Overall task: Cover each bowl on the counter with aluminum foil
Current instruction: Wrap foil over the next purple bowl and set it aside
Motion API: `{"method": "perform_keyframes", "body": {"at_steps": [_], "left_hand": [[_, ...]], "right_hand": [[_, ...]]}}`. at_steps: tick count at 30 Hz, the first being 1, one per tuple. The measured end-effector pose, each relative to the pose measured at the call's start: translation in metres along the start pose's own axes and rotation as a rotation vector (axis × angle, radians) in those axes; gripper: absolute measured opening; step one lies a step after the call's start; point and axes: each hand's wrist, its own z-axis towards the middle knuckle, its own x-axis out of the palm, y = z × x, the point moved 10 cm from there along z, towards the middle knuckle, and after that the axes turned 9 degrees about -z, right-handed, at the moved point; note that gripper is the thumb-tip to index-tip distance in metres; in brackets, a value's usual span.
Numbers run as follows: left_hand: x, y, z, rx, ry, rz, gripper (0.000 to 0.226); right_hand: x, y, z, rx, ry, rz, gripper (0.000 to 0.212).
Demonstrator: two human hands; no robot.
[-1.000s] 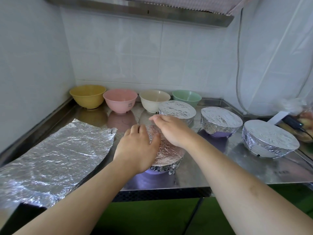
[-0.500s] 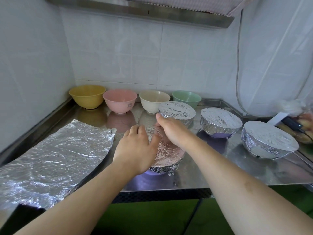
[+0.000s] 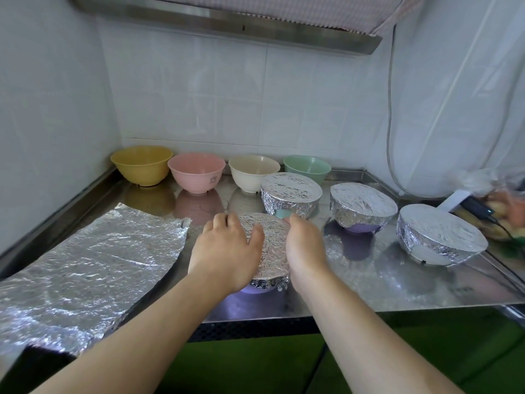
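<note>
Both hands cupped on the foil-covered purple bowl (image 3: 265, 282), near the counter's (image 3: 397, 285) front edge, mid-width. Left hand (image 3: 227, 251) palm-down over the left rim, fingers curled down the side, thumb lying on the foil top. Right hand (image 3: 304, 248) edge-on against the right rim, fingers wrapped round its far side. Loose foil sheet (image 3: 85, 268) lies at the front-left corner.

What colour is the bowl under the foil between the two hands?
Purple: its base shows below the foil in the head view.
</note>
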Motion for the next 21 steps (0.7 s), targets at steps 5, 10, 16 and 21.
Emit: {"method": "perform_keyframes", "body": {"at_steps": [5,10,16,21], "left_hand": [[-0.002,0.003,-0.001,-0.021,-0.026,-0.008,0.054],[-0.006,-0.001,-0.002,0.006,-0.028,0.0,0.095],[-0.002,0.017,-0.005,-0.208,-0.037,-0.283,0.087],[-0.005,0.041,-0.003,-0.362,-0.004,-0.613,0.03]], "right_hand": [[-0.002,-0.003,-0.008,0.007,0.03,-0.045,0.049],[0.002,-0.01,0.003,0.059,0.011,-0.045,0.048],[0.004,-0.004,0.001,0.11,0.08,0.042,0.039],[0.005,0.011,0.005,0.015,0.128,-0.056,0.044]]}}
